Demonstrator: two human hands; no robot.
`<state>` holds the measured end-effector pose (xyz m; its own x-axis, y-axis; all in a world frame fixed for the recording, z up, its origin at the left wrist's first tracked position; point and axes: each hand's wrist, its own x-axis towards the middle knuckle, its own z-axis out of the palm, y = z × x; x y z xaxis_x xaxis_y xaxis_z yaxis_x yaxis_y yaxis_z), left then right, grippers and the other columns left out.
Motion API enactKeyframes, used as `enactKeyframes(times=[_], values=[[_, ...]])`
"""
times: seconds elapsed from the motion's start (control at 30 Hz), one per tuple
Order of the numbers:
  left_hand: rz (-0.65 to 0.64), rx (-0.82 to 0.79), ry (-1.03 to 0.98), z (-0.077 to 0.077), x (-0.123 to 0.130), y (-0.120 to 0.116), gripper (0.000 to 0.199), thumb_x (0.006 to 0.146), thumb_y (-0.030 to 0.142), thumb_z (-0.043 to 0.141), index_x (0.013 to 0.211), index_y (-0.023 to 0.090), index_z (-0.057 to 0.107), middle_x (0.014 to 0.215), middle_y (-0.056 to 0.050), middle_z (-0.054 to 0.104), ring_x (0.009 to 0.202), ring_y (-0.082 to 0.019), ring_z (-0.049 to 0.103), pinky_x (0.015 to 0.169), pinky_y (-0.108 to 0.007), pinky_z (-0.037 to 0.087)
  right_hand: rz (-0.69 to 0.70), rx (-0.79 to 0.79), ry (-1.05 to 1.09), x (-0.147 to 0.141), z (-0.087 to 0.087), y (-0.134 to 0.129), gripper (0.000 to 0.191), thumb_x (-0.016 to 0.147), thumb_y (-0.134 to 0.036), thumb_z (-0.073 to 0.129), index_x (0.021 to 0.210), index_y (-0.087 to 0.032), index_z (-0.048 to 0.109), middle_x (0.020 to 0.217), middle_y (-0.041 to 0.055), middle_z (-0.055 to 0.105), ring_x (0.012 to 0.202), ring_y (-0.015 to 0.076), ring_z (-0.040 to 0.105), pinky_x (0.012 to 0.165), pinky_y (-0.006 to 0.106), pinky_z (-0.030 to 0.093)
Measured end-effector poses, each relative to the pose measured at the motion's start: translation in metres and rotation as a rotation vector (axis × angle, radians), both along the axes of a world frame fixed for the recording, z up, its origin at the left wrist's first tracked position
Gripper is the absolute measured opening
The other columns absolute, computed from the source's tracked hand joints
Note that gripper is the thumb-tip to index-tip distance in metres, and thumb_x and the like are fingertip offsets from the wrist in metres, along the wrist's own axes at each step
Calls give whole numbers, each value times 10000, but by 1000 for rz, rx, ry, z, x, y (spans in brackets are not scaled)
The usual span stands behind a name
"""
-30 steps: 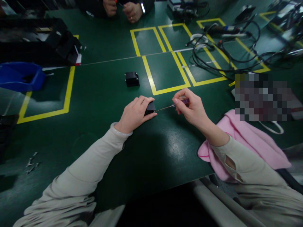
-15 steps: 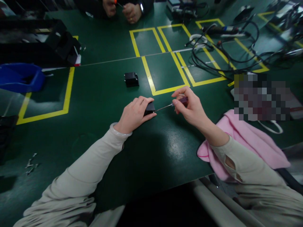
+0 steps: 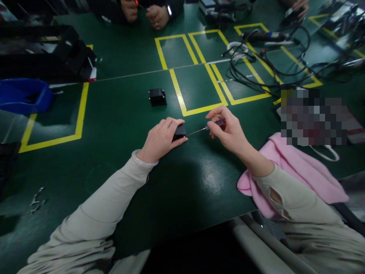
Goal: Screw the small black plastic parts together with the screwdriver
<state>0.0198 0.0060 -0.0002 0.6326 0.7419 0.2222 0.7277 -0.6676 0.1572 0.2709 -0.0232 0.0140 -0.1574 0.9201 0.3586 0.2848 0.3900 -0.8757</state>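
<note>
Slanting up from the lower left across the green tabletop point(image 3: 199, 205), the left forearm ends in a left hand point(image 3: 160, 139) with its back upward, fingers over a black block point(image 3: 179, 132) and thumb along the near side, clamped on it. The block sits on the tabletop ahead of the person, its right end showing past the hand. From the lower right, the other forearm angles inward, and the right hand point(image 3: 226, 125) pinches the dark handle of a screwdriver point(image 3: 220, 123) between thumb and curled fingers. The shaft points left and slightly downward, its tip at the block's right end; contact is too small to tell. A second black block point(image 3: 157, 97) stands beyond the left hand.
</note>
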Motion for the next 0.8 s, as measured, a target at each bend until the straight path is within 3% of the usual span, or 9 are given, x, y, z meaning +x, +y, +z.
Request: enactKeyframes(times=[0.17,0.37,0.57,0.7,0.8], values=[[2,2,3,1,0,-1,551,990,519,605,1387,149,514,1251,-141,640,1094,-296,630,904,-402,531,5,-29,-7,0,0,0,244,990,-431,632,875,-230,558,637,-68,540,459,79,520,492,260,380],[-4,-5,-2,1,0,-1,549,989,513,609,1386,148,510,1261,-145,637,1109,-299,631,912,-411,535,-11,-7,3,0,-1,0,152,994,-360,629,1046,-237,557,719,-61,554,558,96,563,589,270,442],[5,-13,7,2,1,-1,555,991,513,607,1390,140,512,1252,-148,639,1105,-299,630,906,-407,532,-11,-21,4,-1,-1,-1,177,995,-367,626,913,-228,553,669,-67,547,495,77,519,539,261,401],[12,-7,7,2,1,-2,552,992,513,605,1396,150,509,1242,-137,643,1096,-290,628,900,-394,525,-31,-23,-6,0,-2,-2,114,978,-311,623,1033,-236,557,690,-60,534,574,110,540,578,270,427],[19,-8,14,1,1,-4,555,997,524,592,1401,152,508,1242,-136,643,1092,-287,627,892,-387,523,-28,-30,-12,-1,-1,-3,128,971,-324,640,1020,-235,564,712,-53,555,583,109,547,579,270,428]])
